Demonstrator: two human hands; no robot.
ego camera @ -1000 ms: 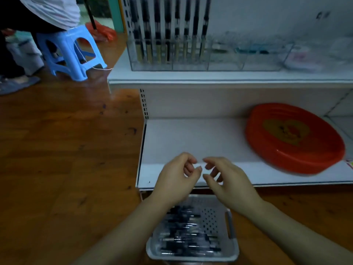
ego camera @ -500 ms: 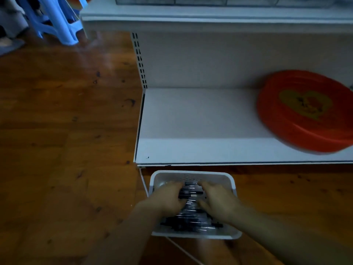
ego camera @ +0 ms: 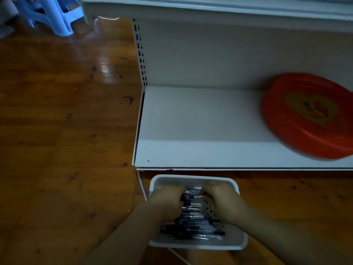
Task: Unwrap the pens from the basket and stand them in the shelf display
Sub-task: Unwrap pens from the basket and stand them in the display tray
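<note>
Both hands are down in the white basket (ego camera: 194,181), curled over the pile of wrapped pens (ego camera: 193,222). The left hand (ego camera: 168,202) and right hand (ego camera: 222,201) touch the pens, but I cannot tell if either one holds any. The basket sits on the wooden floor (ego camera: 63,142), just in front of the white shelf (ego camera: 200,131). A red tray (ego camera: 307,117) lies on the shelf's right side.
</note>
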